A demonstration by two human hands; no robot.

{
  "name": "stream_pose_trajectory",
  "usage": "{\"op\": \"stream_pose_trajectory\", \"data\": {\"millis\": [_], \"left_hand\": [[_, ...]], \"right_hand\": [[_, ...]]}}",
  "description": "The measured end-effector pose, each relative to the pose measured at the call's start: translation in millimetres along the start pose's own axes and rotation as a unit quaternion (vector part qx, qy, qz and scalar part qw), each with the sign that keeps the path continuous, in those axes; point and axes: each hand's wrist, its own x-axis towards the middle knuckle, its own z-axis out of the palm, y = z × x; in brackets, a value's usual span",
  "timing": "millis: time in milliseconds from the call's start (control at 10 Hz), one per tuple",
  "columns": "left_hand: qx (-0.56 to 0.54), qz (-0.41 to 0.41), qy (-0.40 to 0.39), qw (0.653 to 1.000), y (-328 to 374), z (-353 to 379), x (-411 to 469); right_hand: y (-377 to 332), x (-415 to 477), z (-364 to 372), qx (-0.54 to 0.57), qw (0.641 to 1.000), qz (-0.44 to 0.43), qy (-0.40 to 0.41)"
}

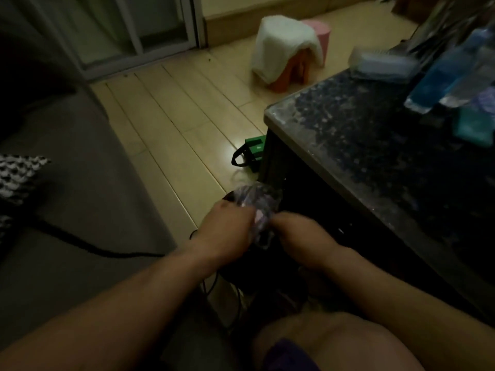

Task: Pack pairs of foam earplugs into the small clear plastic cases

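Observation:
A crumpled clear plastic bag (pixel 258 207) with pale purple and pink contents sits low between my two hands, beside the dark table's corner. My left hand (pixel 227 226) grips the bag's left side, fingers curled into the plastic. My right hand (pixel 297 234) grips its right side. The scene is dim and blurred, so no single earplug or case can be made out in the bag. A clear plastic box (pixel 383 64) lies on the far part of the table.
A dark speckled table (pixel 361 145) fills the right, with blue and clear bottles (pixel 450 76) at its far edge. On the wooden floor (pixel 166 124) stand a green bag (pixel 253 153) and a towel-covered stool (pixel 286 49). A grey sofa (pixel 67 170) lies left, with a black cable.

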Motion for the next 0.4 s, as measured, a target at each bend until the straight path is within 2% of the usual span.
{"op": "stream_pose_trajectory", "data": {"millis": [100,200,300,400], "left_hand": [[0.162,0.052,-0.244,0.955,1,29,10],[0.203,0.046,-0.366,0.907,0,39,18],[0.182,0.018,-0.361,0.914,1,41,17],[0.180,-0.003,-0.275,0.945,9,32,14]], "right_hand": [[12,21,41,-0.131,0.962,0.010,-0.241],[25,23,48,-0.214,0.935,0.003,-0.284],[28,9,37,-0.223,0.951,-0.025,-0.212],[28,-3,18,-0.161,0.985,-0.009,-0.068]]}}
